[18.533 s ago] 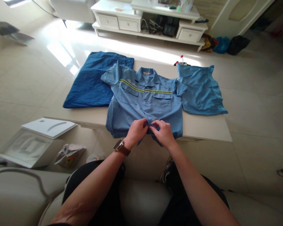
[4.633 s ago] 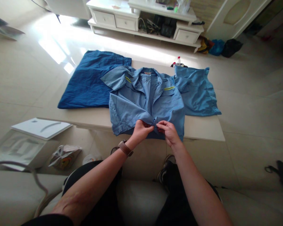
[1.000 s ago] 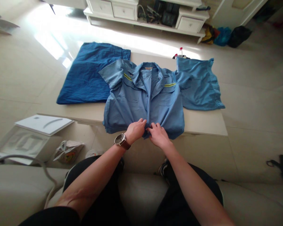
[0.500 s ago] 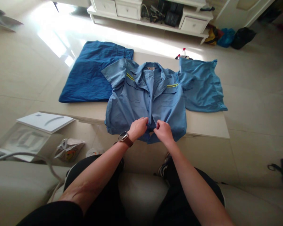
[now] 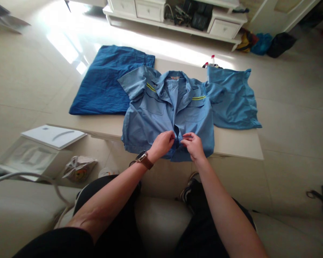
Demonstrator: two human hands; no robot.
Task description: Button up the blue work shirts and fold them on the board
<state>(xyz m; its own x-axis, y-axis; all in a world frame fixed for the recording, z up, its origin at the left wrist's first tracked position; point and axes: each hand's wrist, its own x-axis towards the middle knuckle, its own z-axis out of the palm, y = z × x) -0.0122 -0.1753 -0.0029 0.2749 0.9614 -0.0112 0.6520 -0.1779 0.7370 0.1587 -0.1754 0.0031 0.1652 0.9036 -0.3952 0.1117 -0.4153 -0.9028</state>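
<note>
A light blue short-sleeved work shirt (image 5: 142,118) with yellow chest stripes lies front up, collar away from me, its hem hanging over the near edge of the table (image 5: 237,141). My left hand (image 5: 163,144), with a watch on its wrist, is closed on one front edge of the shirt low down. Opposite it, my right hand (image 5: 194,146) pinches the other front edge between thumb and fingers. A narrow dark gap shows between the two edges. Whether a button is in the fingers is too small to tell.
Folded darker blue cloth (image 5: 104,86) lies under the left sleeve, and another light blue garment (image 5: 234,100) at the right. Bottles with red caps (image 5: 212,61) stand behind the table. A white box (image 5: 54,136) is at the left, a white cabinet (image 5: 150,10) beyond.
Both hands have moved slightly up along the shirt's front opening, away from the hem. The right fingers have spread a little from a tighter fist, and the front edges have parted around a gap.
</note>
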